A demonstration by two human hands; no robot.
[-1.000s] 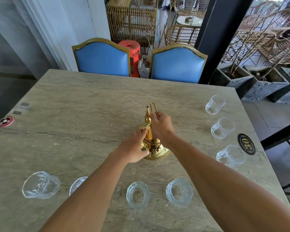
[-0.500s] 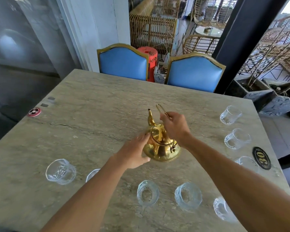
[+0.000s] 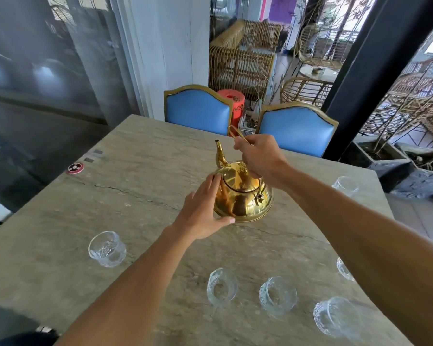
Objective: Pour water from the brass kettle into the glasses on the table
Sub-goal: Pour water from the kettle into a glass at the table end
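Note:
The brass kettle (image 3: pixel 243 193) stands on the stone table (image 3: pixel 140 181), spout pointing away from me. My right hand (image 3: pixel 258 156) grips its thin wire handle above the lid. My left hand (image 3: pixel 205 208) presses flat, fingers straight, against the kettle's left side. Clear glasses stand near me: one at the left (image 3: pixel 107 248), three in a front row (image 3: pixel 221 287) (image 3: pixel 277 295) (image 3: pixel 335 317). Two more glasses show at the right (image 3: pixel 345 186) (image 3: pixel 344 268), partly hidden by my right arm.
Two blue chairs (image 3: pixel 198 112) (image 3: pixel 296 128) stand at the table's far edge, with a red stool (image 3: pixel 231 101) behind them. A small red disc (image 3: pixel 74 168) lies near the left edge. Stone planters (image 3: pixel 383 158) sit past the right edge.
The view has tilted up and shifted. The kettle now shows more of its lid and side, my right hand has risen on the handle, and my left hand stays on its side.

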